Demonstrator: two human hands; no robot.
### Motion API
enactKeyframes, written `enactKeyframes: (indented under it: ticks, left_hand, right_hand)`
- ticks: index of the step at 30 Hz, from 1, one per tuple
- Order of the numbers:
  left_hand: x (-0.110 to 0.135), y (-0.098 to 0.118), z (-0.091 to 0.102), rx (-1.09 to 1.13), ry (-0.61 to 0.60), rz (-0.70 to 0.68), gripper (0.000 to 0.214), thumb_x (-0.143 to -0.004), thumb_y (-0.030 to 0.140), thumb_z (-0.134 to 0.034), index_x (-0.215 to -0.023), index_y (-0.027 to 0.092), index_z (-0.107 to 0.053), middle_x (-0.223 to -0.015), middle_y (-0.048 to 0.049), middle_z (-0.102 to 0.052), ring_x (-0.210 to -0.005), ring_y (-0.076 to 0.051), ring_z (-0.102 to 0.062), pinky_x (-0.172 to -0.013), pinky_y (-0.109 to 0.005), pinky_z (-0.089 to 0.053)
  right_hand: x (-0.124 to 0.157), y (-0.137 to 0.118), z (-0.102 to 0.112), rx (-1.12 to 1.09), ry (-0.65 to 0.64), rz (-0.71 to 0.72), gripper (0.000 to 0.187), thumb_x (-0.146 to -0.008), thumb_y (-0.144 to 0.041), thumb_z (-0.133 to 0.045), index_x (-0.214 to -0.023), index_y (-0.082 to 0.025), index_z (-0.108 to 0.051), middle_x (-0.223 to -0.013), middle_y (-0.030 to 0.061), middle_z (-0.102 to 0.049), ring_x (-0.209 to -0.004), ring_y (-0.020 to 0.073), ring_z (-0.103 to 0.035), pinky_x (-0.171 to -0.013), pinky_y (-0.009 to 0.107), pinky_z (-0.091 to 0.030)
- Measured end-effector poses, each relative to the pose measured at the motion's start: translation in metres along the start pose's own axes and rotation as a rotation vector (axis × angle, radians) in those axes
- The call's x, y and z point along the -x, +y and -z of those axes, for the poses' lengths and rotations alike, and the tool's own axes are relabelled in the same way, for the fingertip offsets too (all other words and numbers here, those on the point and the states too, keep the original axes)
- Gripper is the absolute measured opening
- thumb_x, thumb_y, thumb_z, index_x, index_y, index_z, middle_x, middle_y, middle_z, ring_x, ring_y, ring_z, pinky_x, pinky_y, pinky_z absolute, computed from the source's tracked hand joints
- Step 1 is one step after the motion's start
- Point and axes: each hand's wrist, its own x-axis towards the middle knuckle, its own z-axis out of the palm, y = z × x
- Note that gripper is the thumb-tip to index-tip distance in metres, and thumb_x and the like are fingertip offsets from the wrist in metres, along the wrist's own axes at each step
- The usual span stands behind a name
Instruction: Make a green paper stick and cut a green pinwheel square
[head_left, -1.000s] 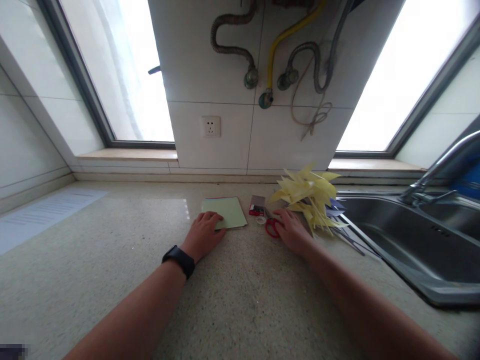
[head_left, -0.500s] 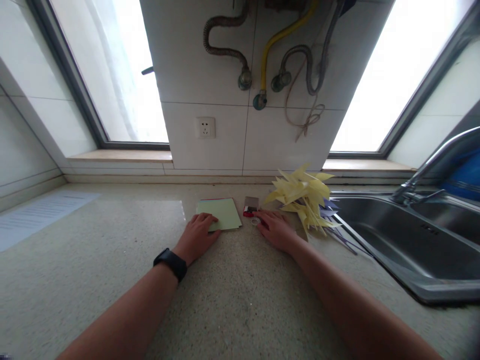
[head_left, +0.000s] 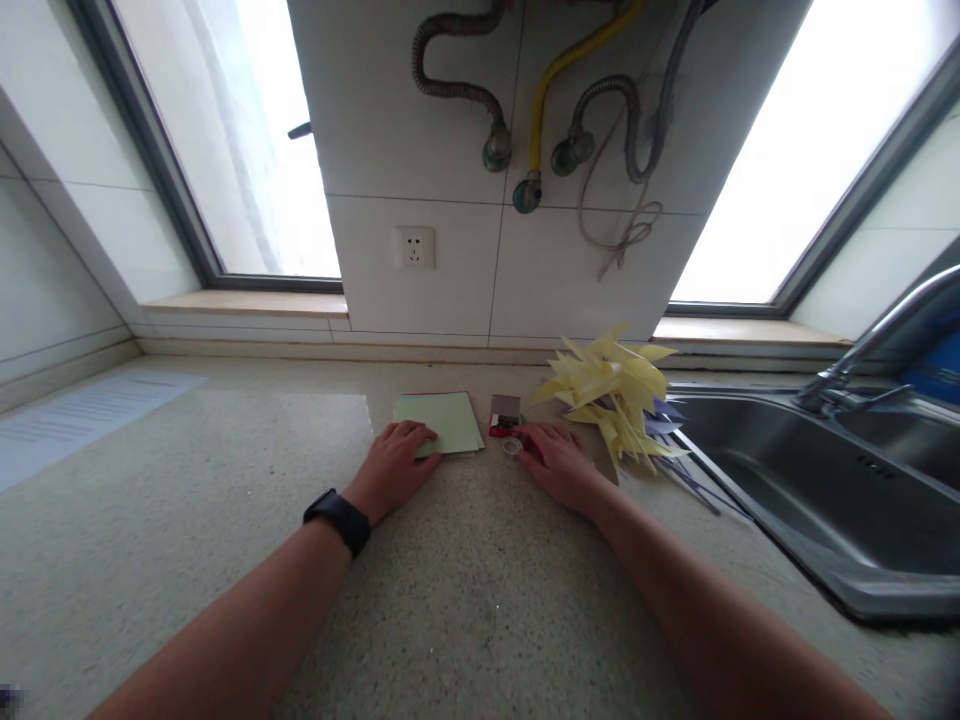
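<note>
My left hand (head_left: pixel 396 460) lies palm down with its fingers flat on the near corner of a pale green paper stack (head_left: pixel 446 420); a black watch sits on that wrist. My right hand (head_left: pixel 561 463) rests palm down over red scissors (head_left: pixel 533 451), fingers curled on them, so only a sliver of red shows. Just ahead of its fingertips lie a small clear tape roll (head_left: pixel 512 446) and a small red and grey box (head_left: pixel 504 412). A heap of yellow folded paper pieces (head_left: pixel 611 388) stands right of that hand.
A steel sink (head_left: pixel 817 500) with a tap (head_left: pixel 874 340) fills the right side; purple paper strips (head_left: pixel 694 480) lie along its edge. A white printed sheet (head_left: pixel 71 420) lies far left on the speckled counter (head_left: pixel 465 600). The wall behind carries a socket (head_left: pixel 415 247) and hoses.
My right hand slid left onto the red scissors, which showed beside it a second ago and are now covered. My left hand stayed on the green paper. The view shifted slightly.
</note>
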Motion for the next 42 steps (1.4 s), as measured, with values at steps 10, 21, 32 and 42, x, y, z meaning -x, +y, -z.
enactKeyframes:
  ticks: [10, 21, 32, 42]
  left_hand:
    - [-0.004, -0.007, 0.001, 0.042, 0.096, 0.015, 0.023, -0.099, 0.033, -0.061, -0.114, 0.017, -0.067, -0.119, -0.0089, -0.067, -0.106, -0.024, -0.066, -0.095, -0.047, -0.054]
    - [0.003, 0.003, 0.009, 0.181, 0.358, 0.041, 0.019, -0.100, 0.031, -0.059, -0.107, 0.015, -0.066, -0.104, -0.0066, -0.069, -0.094, -0.021, -0.067, -0.084, -0.041, -0.057]
    - [0.039, 0.059, 0.027, 0.246, -0.017, -0.299, 0.020, -0.093, 0.016, -0.061, -0.108, 0.024, -0.070, -0.109, -0.0046, -0.074, -0.112, -0.021, -0.063, -0.101, -0.041, -0.047]
    - [0.065, 0.085, 0.038, 0.117, -0.348, -0.281, 0.028, -0.089, 0.025, -0.067, -0.117, 0.022, -0.066, -0.118, -0.0091, -0.067, -0.109, -0.029, -0.061, -0.097, -0.049, -0.049]
  right_hand:
    - [0.004, 0.003, 0.009, -0.023, 0.083, -0.008, 0.036, -0.094, -0.033, -0.056, -0.128, -0.026, -0.060, -0.133, 0.0110, -0.062, -0.124, 0.0332, -0.049, -0.102, 0.049, -0.035]
    - [0.008, -0.001, 0.013, -0.108, 0.196, 0.085, 0.033, -0.090, -0.025, -0.058, -0.123, -0.022, -0.059, -0.122, 0.0133, -0.064, -0.117, 0.0334, -0.052, -0.100, 0.050, -0.039]
    - [0.029, -0.026, 0.048, -0.169, -0.109, 0.438, 0.033, -0.092, -0.025, -0.063, -0.125, -0.022, -0.061, -0.122, 0.0097, -0.064, -0.110, 0.0221, -0.061, -0.094, 0.034, -0.048]
    - [0.040, -0.052, 0.052, -0.073, -0.353, 0.513, 0.010, -0.087, -0.024, -0.070, -0.096, -0.021, -0.073, -0.095, 0.0047, -0.069, -0.089, 0.0199, -0.065, -0.080, 0.031, -0.046]
